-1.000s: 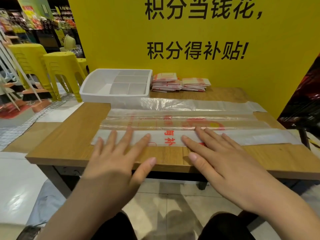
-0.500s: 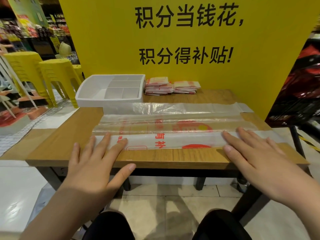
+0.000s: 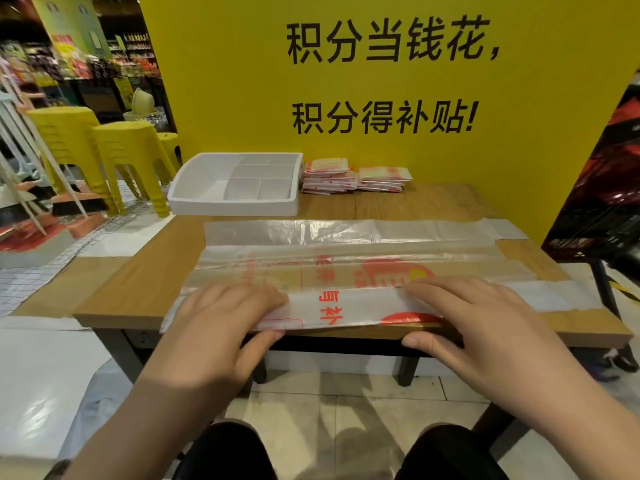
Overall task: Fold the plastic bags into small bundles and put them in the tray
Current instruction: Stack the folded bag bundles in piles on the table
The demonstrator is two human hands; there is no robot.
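The bag (image 3: 346, 308) lies flat and lengthwise across the surface (image 3: 138, 282), running from 9 to 3 o'clock. Its near long side is already turned into a narrow white strip along the 6 o'clock edge. Both grips are on that strip, the left grip (image 3: 221, 320) toward 7 o'clock and the right grip (image 3: 485, 323) toward 5 o'clock. They are well apart, with the red print showing between them. Each seems to pinch the strip, fingers (image 3: 242, 294) lying on top and the thumb tucked under its near edge where it overhangs the surface. So both are grasping the bag lightly, not clenched.

The step in hand looks like the next lengthwise turn. To do it well, lift the near edge evenly on both sides and roll it toward 12 o'clock as one straight line, so the strip keeps the same width from end to end. The film is thin and likely slippery, and air may be caught between the layers. Pressing from the middle outward after the turn should flatten it. The ends at 3 and 9 o'clock lie beyond either grip and may lag or skew, so they want checking.

The tray (image 3: 235, 206) stands at 11 o'clock. Bundles (image 3: 329, 176) are stacked just beside it at 12 o'clock, on the surface rather than in it.
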